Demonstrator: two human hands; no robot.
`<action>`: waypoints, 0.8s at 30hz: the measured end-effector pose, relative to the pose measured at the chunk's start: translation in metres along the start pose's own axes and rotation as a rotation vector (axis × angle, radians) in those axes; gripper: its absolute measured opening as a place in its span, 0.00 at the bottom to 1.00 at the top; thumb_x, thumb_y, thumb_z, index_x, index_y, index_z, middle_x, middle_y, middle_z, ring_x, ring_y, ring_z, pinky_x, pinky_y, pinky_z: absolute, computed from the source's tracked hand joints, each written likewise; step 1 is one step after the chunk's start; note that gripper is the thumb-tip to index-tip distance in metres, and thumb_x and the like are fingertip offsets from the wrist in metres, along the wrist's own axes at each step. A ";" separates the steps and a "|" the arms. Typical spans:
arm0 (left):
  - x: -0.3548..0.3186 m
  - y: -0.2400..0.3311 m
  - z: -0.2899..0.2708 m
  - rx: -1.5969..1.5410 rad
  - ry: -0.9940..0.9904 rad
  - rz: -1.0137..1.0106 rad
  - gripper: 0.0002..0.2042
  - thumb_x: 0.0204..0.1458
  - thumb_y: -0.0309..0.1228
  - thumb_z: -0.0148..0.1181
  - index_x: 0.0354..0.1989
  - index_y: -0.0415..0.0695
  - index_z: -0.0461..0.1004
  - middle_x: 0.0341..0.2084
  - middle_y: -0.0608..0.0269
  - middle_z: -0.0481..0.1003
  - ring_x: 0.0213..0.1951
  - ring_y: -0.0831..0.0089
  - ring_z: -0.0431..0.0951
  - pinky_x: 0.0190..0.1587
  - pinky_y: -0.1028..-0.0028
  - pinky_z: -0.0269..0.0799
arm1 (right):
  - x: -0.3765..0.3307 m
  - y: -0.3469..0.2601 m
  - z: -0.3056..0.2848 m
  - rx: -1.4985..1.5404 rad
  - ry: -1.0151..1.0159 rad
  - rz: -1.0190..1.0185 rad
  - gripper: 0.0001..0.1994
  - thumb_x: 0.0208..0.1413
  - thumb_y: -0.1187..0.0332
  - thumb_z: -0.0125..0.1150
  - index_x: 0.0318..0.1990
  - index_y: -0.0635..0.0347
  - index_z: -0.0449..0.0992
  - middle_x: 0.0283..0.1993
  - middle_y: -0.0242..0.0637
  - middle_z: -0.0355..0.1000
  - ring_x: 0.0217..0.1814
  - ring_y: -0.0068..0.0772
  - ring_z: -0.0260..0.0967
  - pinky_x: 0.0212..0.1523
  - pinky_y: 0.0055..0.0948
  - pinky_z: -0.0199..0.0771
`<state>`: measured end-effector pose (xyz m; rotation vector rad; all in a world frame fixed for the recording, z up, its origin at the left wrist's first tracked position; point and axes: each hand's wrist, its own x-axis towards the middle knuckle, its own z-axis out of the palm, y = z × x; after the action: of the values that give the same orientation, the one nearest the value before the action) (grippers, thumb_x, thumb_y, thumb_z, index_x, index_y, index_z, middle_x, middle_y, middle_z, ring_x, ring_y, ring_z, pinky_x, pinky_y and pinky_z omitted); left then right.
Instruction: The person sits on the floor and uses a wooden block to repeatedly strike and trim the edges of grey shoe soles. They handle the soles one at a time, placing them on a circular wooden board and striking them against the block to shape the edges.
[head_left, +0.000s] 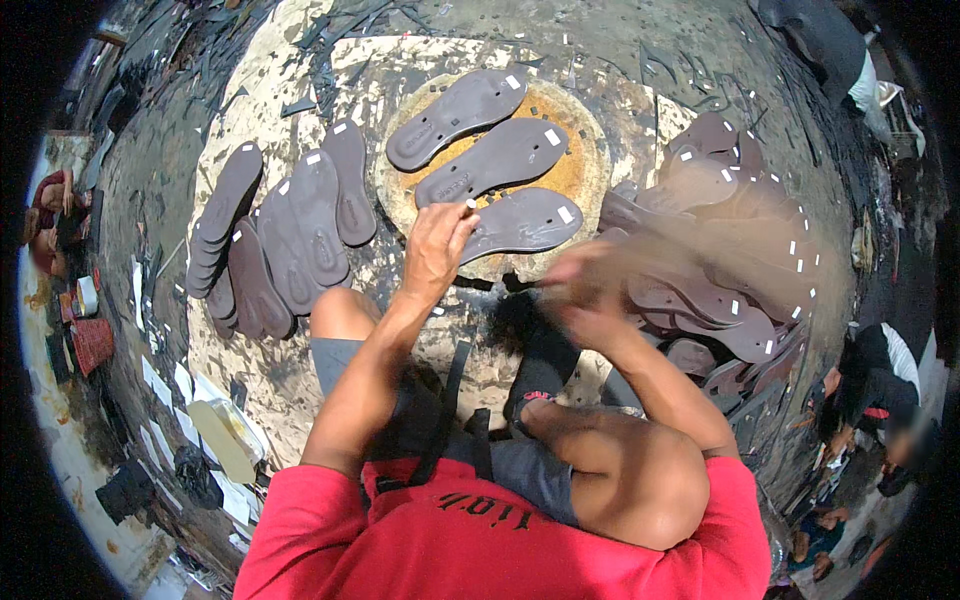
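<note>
Three dark grey-brown shoe soles lie side by side on a round, yellowish worn board: the far sole (458, 118), the middle sole (500, 160) and the near sole (525, 222). Each carries a small white label at its toe end. My left hand (437, 245) is over the heel of the near sole, fingers bent together, with a small white piece (471, 205) at the tips. My right hand (585, 295), smeared by motion, is beside the right-hand pile of soles (700, 300). A long brown blur stretches from it across the pile; its fingers are hard to make out.
Overlapping soles (300, 235) lie in groups left of the board. Dark scraps litter the ground (640, 30). Papers and a yellowish container (222, 440) lie at lower left. My bent knee (650, 480) is near my right forearm. Another person (880, 390) sits at the far right.
</note>
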<state>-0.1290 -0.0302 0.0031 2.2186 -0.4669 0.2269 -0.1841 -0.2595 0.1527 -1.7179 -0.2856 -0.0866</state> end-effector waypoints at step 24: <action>-0.017 0.027 -0.007 -0.108 -0.045 -0.254 0.07 0.62 0.29 0.62 0.41 0.37 0.78 0.33 0.54 0.80 0.33 0.61 0.82 0.37 0.66 0.76 | -0.001 -0.058 -0.042 0.215 0.025 0.630 0.24 0.67 0.48 0.55 0.48 0.65 0.74 0.34 0.40 0.78 0.30 0.31 0.78 0.31 0.30 0.79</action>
<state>-0.1558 -0.0365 0.0212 2.1543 -0.2128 0.0170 -0.1949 -0.2930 0.2154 -1.5208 0.2637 0.3717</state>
